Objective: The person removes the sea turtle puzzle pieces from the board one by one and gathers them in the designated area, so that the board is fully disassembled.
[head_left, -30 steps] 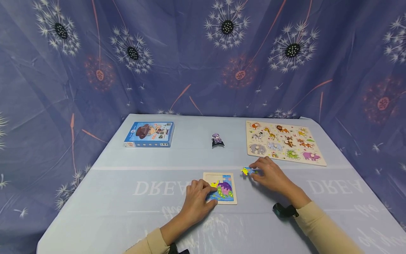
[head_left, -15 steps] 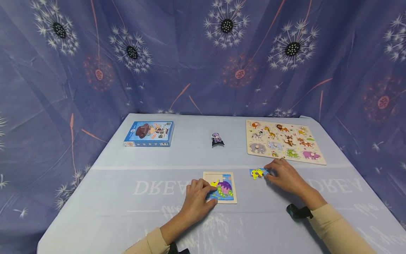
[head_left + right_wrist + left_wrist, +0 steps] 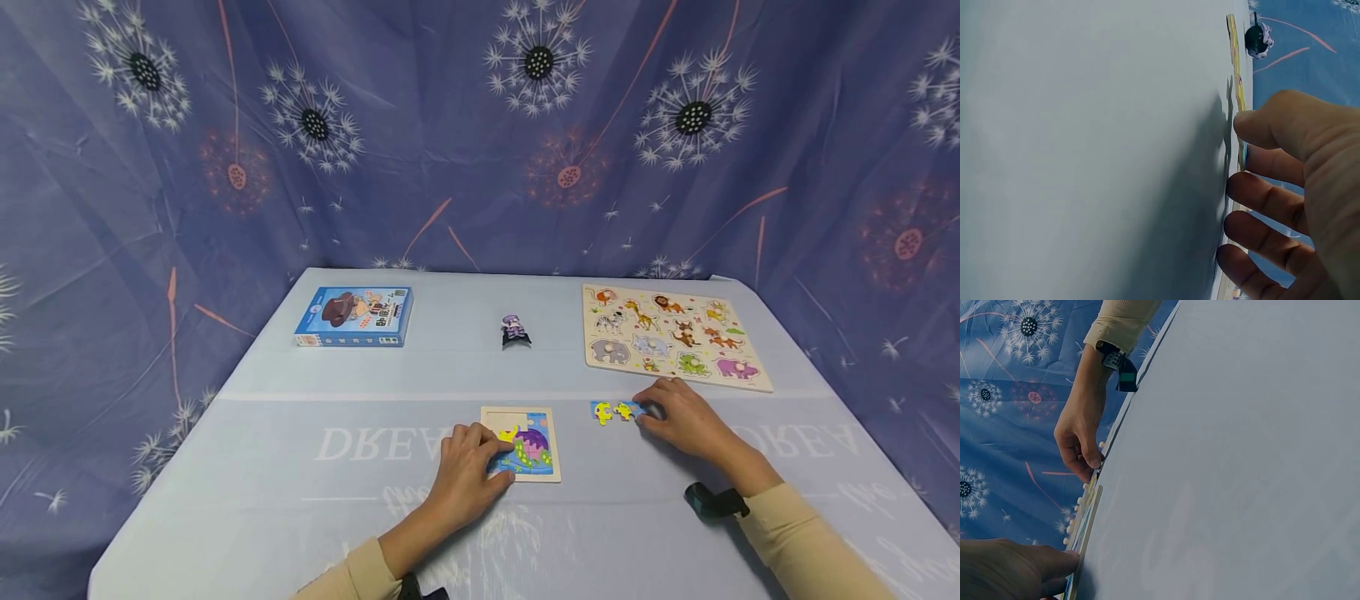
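My left hand (image 3: pixel 472 471) rests on the left side of a small square jigsaw puzzle (image 3: pixel 534 454) in a wooden frame, in the head view. Its fingertips touch the picture and the thumb lies by the near edge. Part of the frame is hidden under this hand. To the right, my right hand (image 3: pixel 678 417) pinches a yellow and blue puzzle piece (image 3: pixel 626 411) between thumb and fingers. Another yellow and blue piece (image 3: pixel 602 412) lies just left of it, with a small gap. The right wrist view shows my thumb (image 3: pixel 1257 128) against the held piece's thin edge.
A wooden animal peg board (image 3: pixel 671 337) lies at the back right. A small purple and black figure (image 3: pixel 513 331) stands at the back middle, and a blue box (image 3: pixel 354 317) lies at the back left. A dandelion-print curtain (image 3: pixel 450 150) hangs behind the table.
My right hand has moved right and slightly nearer. The yellow and blue pieces, together half a second ago, now stand apart, one left lying and one in my fingers. The left hand stays put.
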Demonstrator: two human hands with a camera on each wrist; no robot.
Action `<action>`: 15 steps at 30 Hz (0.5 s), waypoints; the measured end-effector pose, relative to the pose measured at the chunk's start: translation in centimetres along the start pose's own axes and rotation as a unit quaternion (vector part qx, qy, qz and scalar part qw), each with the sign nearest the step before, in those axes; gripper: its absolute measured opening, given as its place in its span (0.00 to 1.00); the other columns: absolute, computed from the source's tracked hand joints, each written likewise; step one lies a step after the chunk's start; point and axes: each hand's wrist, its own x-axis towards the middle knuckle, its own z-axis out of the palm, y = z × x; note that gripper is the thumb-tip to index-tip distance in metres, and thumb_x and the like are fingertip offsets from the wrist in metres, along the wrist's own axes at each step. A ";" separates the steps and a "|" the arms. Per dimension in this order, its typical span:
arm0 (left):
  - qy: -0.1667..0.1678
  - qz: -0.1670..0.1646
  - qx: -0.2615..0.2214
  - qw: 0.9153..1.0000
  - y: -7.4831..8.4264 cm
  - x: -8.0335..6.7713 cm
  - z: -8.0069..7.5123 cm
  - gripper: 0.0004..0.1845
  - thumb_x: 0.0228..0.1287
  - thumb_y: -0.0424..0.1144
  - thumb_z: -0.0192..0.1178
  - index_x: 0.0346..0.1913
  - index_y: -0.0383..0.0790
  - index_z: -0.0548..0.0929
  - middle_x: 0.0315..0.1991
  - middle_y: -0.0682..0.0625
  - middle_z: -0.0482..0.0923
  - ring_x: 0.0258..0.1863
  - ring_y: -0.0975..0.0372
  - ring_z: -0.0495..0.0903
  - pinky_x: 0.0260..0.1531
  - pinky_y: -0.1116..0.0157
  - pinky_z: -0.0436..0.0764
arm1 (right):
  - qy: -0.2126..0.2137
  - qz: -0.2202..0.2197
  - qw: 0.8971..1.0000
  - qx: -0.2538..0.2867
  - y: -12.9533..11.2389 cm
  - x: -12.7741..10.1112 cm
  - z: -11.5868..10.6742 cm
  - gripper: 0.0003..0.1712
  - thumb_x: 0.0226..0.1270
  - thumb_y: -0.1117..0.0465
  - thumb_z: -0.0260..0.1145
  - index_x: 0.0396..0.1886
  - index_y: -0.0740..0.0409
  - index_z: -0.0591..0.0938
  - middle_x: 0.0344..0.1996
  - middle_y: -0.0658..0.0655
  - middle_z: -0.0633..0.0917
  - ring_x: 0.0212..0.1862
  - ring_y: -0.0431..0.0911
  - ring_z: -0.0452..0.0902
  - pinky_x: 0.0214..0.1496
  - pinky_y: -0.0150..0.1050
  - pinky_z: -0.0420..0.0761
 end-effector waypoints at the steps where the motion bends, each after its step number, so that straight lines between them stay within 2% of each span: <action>1: 0.000 0.000 0.000 1.000 0.0 0.0 0.0 0.17 0.48 0.43 0.69 0.45 0.46 0.86 0.40 0.54 0.73 0.42 0.62 0.64 0.46 0.59 0.61 | -0.001 0.000 1.000 0.000 0.0 0.0 0.0 0.16 0.52 0.59 0.70 0.42 0.59 0.84 0.38 0.55 0.82 0.43 0.49 0.73 0.47 0.50 0.73; 15: 0.002 0.003 -0.002 1.000 0.0 0.0 0.0 0.17 0.49 0.43 0.68 0.44 0.45 0.86 0.41 0.54 0.73 0.43 0.62 0.64 0.46 0.59 0.61 | -0.011 0.006 1.000 0.002 0.0 0.1 -0.1 0.17 0.53 0.59 0.70 0.43 0.59 0.85 0.38 0.55 0.81 0.44 0.50 0.73 0.47 0.51 0.73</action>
